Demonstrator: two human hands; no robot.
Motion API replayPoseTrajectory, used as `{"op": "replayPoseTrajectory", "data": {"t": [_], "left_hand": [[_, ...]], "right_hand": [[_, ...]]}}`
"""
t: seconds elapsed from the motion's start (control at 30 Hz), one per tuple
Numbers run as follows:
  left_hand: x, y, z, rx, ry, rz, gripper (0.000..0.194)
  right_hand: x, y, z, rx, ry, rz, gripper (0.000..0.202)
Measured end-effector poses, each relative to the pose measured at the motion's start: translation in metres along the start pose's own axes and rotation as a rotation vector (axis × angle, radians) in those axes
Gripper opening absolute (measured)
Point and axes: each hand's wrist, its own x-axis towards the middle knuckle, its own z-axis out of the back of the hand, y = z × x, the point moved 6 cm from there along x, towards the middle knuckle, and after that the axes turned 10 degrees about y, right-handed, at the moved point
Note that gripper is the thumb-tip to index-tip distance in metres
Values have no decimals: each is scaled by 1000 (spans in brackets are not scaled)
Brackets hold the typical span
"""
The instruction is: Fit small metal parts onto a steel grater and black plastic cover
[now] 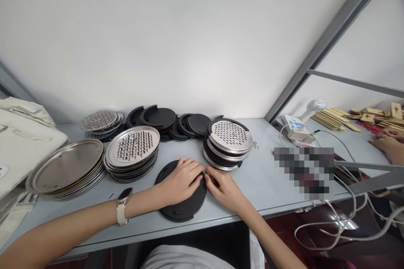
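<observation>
A black round disc (176,212) lies flat near the table's front edge, partly covered by my left hand (186,180). That hand's fingers bend over the disc and press at its upper right rim. At the same rim, my right hand (224,188) is closed in a pinch, its fingertips meeting those of the left. Something small and shiny shows between the fingertips, too small and covered to name. Just behind the hands stands a stack of round graters (229,135) in black holders, with small metal rings at its right side.
On the left are stacked metal plates (67,168) and a grater pile (134,147), with perforated discs (99,121) behind. Black holders (160,118) line the wall. A white bag (25,143) sits far left. At right are cables (339,222), a metal frame post (315,61) and another person's hand (389,141).
</observation>
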Motion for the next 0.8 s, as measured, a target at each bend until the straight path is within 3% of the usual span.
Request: {"op": "replayPoseTrajectory", "data": {"t": [0.8], "left_hand": [[0, 0, 0, -5, 6, -23, 21]], "right_hand": [[0, -5, -3, 60, 5, -70, 15]]}}
